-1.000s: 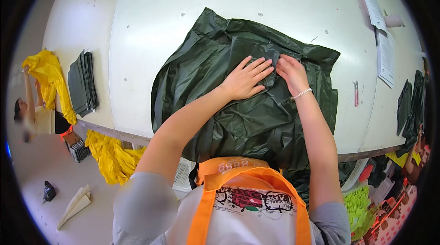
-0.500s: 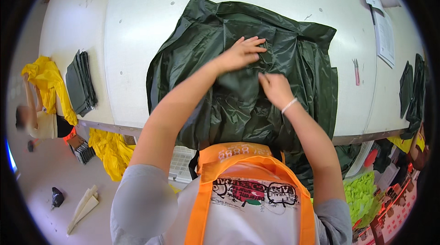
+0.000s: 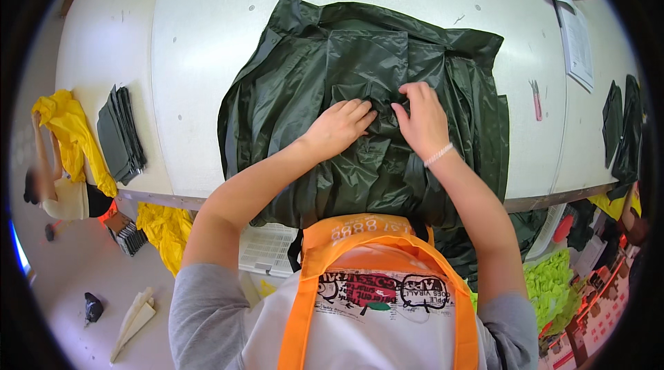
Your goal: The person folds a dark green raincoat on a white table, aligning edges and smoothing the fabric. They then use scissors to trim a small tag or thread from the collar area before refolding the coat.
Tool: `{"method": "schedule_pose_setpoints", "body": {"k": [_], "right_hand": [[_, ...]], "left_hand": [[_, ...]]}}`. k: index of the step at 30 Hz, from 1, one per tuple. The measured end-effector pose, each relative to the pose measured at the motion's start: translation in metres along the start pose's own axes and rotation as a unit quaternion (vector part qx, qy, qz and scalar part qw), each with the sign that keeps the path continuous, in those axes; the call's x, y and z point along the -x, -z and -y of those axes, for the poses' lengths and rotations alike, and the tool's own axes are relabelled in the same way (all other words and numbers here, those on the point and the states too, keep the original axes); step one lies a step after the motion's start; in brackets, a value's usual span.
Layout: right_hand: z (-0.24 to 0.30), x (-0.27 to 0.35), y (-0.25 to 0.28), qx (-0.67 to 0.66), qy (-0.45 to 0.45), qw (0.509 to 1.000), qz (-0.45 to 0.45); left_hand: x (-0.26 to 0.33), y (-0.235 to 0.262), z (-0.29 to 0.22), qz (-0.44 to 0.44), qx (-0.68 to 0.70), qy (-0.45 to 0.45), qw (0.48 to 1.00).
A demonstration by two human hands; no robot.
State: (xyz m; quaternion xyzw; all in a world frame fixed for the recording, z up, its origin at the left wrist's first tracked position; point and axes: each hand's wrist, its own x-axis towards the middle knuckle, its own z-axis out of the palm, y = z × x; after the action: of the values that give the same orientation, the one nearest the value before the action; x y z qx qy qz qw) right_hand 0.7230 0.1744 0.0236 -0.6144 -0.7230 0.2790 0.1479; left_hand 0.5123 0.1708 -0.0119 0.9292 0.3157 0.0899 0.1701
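A shiny dark green garment (image 3: 277,107) of thin, creased fabric lies spread on the white table in front of me. A square panel (image 3: 366,55) shows near its upper middle. Just below the panel, my left hand (image 3: 339,126) has its bent fingers closed on a gathered fold of the garment. Close by on the right, my right hand (image 3: 423,119) is over the same fold, thumb and forefinger apart with a gap between them. Its other fingers are curled and partly hidden.
Small red-handled snippers (image 3: 536,100) and paper sheets (image 3: 576,45) lie to the right on the table (image 3: 200,59). A dark green folded stack (image 3: 121,135) sits at left, near another person handling yellow fabric (image 3: 72,128). A white crate (image 3: 266,249) stands below the table edge.
My left hand has drawn back toward me from the panel, its fingers going from spread to closed on the fabric. The right hand's thumb and forefinger have parted. The fabric between them is bunched.
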Motion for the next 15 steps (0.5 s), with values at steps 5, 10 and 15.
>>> {"method": "schedule_pose_setpoints", "body": {"k": [5, 10, 15], "right_hand": [[0.011, 0.033, -0.014, 0.094, 0.214, 0.972, -0.028], [-0.009, 0.015, -0.029, -0.093, 0.006, 0.995, 0.044], [-0.037, -0.026, -0.038, -0.194, -0.106, 0.963, 0.154]], "left_hand": [[-0.005, 0.001, 0.011, 0.032, 0.136, 0.054, 0.989], [-0.010, -0.002, 0.031, 0.042, 0.436, 0.286, 0.852], [-0.017, 0.019, -0.005, -0.107, 0.008, -0.010, 0.994]]}}
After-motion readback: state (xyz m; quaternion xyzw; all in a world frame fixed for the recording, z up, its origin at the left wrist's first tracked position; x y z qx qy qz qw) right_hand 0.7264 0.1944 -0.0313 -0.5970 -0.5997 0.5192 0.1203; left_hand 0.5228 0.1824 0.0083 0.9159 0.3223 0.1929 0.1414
